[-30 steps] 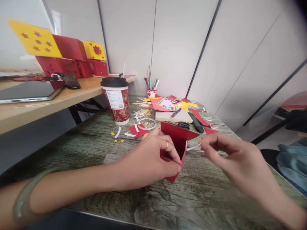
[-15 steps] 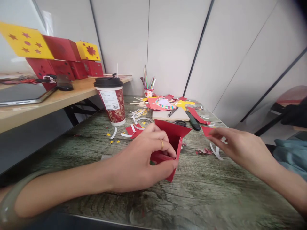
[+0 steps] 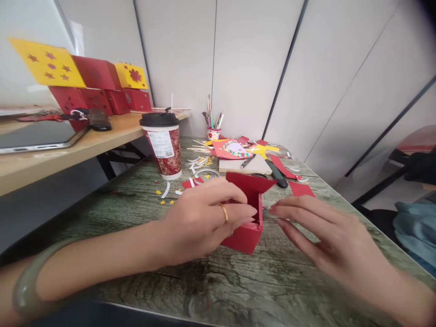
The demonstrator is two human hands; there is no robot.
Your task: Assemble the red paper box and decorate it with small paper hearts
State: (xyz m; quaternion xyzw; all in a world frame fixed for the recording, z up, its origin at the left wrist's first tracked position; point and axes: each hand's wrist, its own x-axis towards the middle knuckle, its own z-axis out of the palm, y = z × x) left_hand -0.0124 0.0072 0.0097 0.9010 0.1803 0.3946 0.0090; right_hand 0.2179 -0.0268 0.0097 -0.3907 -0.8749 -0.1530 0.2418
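A small red paper box (image 3: 245,238) with its lid flap raised stands in front of me on the table. My left hand (image 3: 207,218), a gold ring on one finger, is closed at the box's open top, its fingertips at the near edge of the opening. Its thumb is mostly hidden behind the other fingers. Just right of the box hovers my right hand (image 3: 316,231), thumb apart from the fingers and nothing visible between them. Beyond that hand lies a piece of red paper (image 3: 301,189).
A lidded paper cup (image 3: 165,145) stands left of the box, beside a wooden shelf (image 3: 102,144) bearing stacked red and yellow paper boxes (image 3: 95,72). Farther back are a roll of tape (image 3: 206,174), a green-handled cutter (image 3: 277,172), a pen (image 3: 248,161), paper scraps and a brush cup (image 3: 213,134).
My right hand has moved left, from the red paper piece toward the box. My left hand's fingers have shifted up over the box's near edge, and its thumb has left the front wall.
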